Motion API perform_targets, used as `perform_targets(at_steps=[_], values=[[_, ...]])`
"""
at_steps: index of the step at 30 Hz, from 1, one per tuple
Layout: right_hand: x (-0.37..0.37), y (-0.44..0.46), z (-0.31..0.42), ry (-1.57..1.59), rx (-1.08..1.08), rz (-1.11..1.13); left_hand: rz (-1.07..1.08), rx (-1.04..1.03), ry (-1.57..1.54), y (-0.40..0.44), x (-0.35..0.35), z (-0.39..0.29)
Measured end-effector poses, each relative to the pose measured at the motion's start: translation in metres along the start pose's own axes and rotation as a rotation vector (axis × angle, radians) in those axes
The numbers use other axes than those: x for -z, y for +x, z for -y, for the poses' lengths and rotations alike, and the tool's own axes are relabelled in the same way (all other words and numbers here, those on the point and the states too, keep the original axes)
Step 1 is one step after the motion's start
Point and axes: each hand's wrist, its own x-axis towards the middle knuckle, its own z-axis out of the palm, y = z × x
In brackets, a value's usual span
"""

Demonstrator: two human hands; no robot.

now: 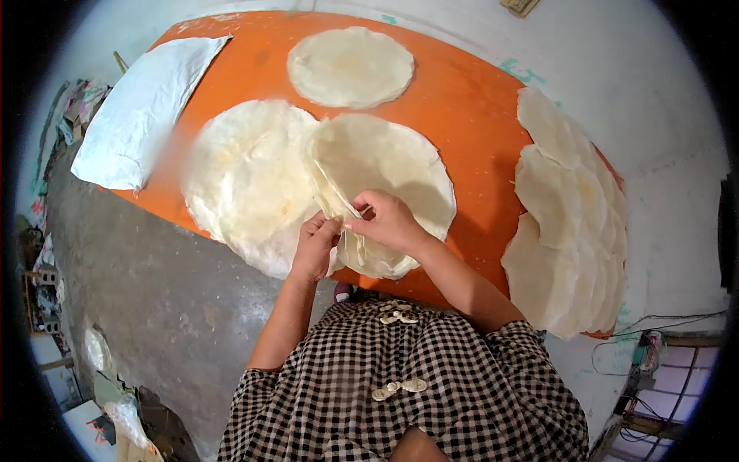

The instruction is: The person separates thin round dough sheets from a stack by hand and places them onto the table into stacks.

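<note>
Two piles of large, round, paper-thin pancakes lie side by side, the left pile (258,173) overlapping the right pile (408,165). Between them, the edge of one thin pancake (327,181) is lifted and folded up. My left hand (314,245) pinches this edge near the front of the piles. Close against it, my right hand (389,222) has its thumb and fingers closed on the same edge, where thin strips hang down. The fingertips almost meet; exactly how much each one grips is hard to see.
The piles rest on an orange table (469,115). Another round pile (350,68) lies at the back, and overlapping pancakes (573,223) cover the right end. A white sack (150,108) lies at the left end. Grey floor (169,269) shows at the left, with clutter along the wall.
</note>
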Motion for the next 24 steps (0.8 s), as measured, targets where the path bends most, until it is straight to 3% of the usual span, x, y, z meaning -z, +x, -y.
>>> perform_targets(at_steps=[4, 7, 10, 11, 14, 15, 17, 19, 21, 22, 24], values=[[0.012, 0.002, -0.003, 0.173, -0.064, 0.093, 0.045, 0.004, 0.077, 0.000, -0.004, -0.006], [0.007, -0.001, 0.004, -0.267, 0.034, -0.013, 0.042, -0.102, 0.122, -0.003, -0.028, -0.008], [-0.006, 0.005, -0.018, -0.183, 0.015, -0.104, -0.008, -0.128, 0.198, 0.002, -0.026, 0.003], [-0.002, 0.007, -0.025, -0.139, -0.046, -0.081, -0.061, -0.122, 0.151, 0.004, -0.024, 0.005], [0.020, 0.017, -0.040, 0.465, -0.376, -0.102, -0.257, 0.009, 0.173, 0.003, -0.012, -0.002], [0.028, 0.018, -0.045, 0.488, -0.379, -0.110, -0.297, 0.031, 0.169, 0.005, -0.006, -0.001], [0.028, 0.020, -0.045, 0.308, -0.322, -0.083, -0.367, -0.009, 0.042, 0.008, -0.012, -0.001], [0.013, 0.021, -0.043, 0.119, -0.263, -0.077, -0.338, -0.089, 0.133, 0.013, -0.018, 0.006], [-0.005, 0.017, -0.022, -0.134, -0.019, -0.220, -0.276, -0.286, 0.384, 0.028, -0.023, 0.015], [-0.004, 0.015, -0.011, -0.246, 0.095, -0.283, -0.291, -0.229, 0.353, 0.027, -0.024, 0.011], [0.025, 0.022, -0.025, -0.198, 0.044, -0.176, -0.302, -0.108, 0.286, 0.021, -0.014, -0.006]])
